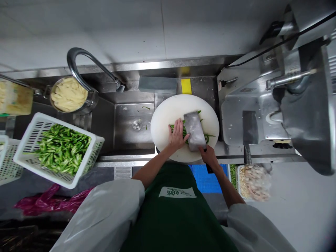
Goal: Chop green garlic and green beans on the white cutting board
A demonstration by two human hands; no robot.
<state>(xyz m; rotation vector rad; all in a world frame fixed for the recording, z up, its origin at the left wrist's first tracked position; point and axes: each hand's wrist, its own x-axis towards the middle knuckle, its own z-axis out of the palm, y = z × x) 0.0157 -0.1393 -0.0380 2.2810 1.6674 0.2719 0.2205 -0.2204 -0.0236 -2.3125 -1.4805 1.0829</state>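
On a round white cutting board [168, 108] lie long green peppers [172, 128], partly covered by my hands and the blade. My left hand [177, 135] rests on them with its fingers stretched out and its thumb apart, close to the blade. My right hand [209, 155] is closed around the dark handle of a cleaver [194, 130]. The broad blade lies over the peppers, just right of my left hand. Some pepper ends stick out past its right side. Whether its edge touches the board is hidden.
Left of the board is a steel sink [126, 120] under a curved faucet [86, 54]. A white basket [23, 154] holds cut green peppers; a pot [90, 99] holds pale slices. Behind the board lie a grey block [157, 85] and yellow sponge [186, 86]. Steel machinery [309, 112] stands right.
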